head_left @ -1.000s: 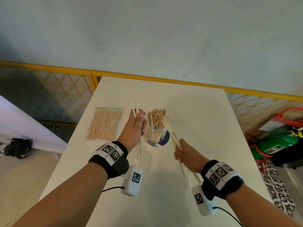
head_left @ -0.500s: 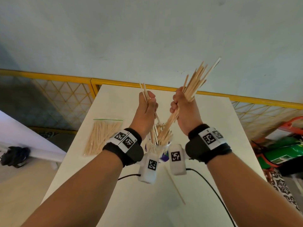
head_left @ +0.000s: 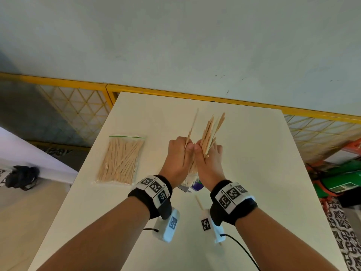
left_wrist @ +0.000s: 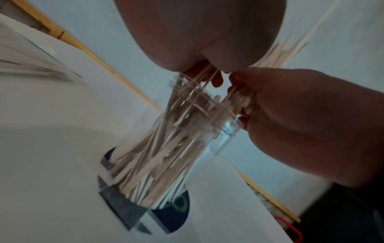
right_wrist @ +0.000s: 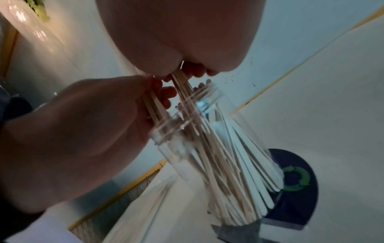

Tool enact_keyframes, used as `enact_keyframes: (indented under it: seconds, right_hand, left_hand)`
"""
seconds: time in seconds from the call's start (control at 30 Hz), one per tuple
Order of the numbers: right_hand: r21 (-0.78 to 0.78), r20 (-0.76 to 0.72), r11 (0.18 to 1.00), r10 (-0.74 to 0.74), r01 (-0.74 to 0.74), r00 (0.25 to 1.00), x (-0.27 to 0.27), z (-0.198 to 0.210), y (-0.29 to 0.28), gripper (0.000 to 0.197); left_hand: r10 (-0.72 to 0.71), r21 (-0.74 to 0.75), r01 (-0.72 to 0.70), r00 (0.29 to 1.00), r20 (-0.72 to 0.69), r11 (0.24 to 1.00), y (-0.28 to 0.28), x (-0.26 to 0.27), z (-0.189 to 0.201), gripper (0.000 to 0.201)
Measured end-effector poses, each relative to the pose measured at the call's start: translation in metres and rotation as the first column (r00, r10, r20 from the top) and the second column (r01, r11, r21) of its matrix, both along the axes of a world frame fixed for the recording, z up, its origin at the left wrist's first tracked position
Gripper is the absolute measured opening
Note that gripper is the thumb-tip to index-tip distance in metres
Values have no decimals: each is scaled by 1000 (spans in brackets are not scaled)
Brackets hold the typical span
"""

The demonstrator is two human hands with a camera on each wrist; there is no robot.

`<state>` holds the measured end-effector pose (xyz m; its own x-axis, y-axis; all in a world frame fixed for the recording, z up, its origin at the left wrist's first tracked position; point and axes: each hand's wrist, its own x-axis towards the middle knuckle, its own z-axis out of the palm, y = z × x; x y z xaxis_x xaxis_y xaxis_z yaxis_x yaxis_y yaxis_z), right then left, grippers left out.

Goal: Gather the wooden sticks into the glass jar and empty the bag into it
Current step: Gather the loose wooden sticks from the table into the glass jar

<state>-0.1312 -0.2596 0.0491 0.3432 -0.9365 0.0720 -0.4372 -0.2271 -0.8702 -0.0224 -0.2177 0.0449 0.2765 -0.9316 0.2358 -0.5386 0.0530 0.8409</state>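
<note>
The glass jar [left_wrist: 166, 156] stands on a round dark mat, packed with wooden sticks. In the head view the jar [head_left: 192, 185] is mostly hidden under my two hands, which meet knuckle to knuckle right above its mouth. My left hand [head_left: 179, 151] grips a few sticks [head_left: 192, 126]. A thicker bundle of sticks [head_left: 212, 130] is gripped in my right hand [head_left: 208, 153]. Both bundles point up and away, and their lower ends reach into the jar mouth [right_wrist: 187, 105]. The clear zip bag [head_left: 121, 159] full of sticks lies flat to the left.
One loose stick [head_left: 199, 201] lies on the white table [head_left: 254, 173] just in front of the jar, partly under my right wrist. A yellow mesh fence [head_left: 78, 106] runs behind the table. Green and orange gear [head_left: 343, 177] sits on the floor at the right.
Both hands have come down from their raised position and closed together over the jar. The stick bundles have dropped lower, with their bottom ends now in the jar mouth.
</note>
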Motion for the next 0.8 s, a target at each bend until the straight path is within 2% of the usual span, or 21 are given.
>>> enact_keyframes:
  seconds: [0.07,0.13,0.17,0.23,0.33,0.5,0.67,0.8]
  right_hand:
    - [-102,-170,994,14,-31,985,-3,-3,1,29]
    - [-116,-210,993,-4,-21,978,-5,-1,0,33]
    - [-94,-195,996,-28,10,980,-5,3,-1,33]
    - [-33,-160,998,-63,58,985,-8,8,-8,30]
    - [30,-166,998,-54,60,985,-11,11,-19,30]
    - [105,-204,994,22,0,979,-5,7,-19,36]
    - [181,-95,983,-5,22,995,-3,13,-13,28]
    - [178,-106,982,90,-71,990,-3,20,-5,18]
  left_hand:
    - [44,0,-45,988,147,999,3,1,-6,39]
    - [92,38,-105,962,256,994,7,3,-11,42]
    - [109,54,-127,958,265,990,9,5,-12,38]
    - [89,74,-107,972,219,991,10,9,-13,28]
    - [50,106,-65,989,142,992,9,17,-5,28]
    - [-26,196,-15,979,205,980,3,22,14,28]
    - [-113,208,88,988,108,974,1,14,22,45]
    - [-160,195,150,986,39,969,-1,10,24,48]
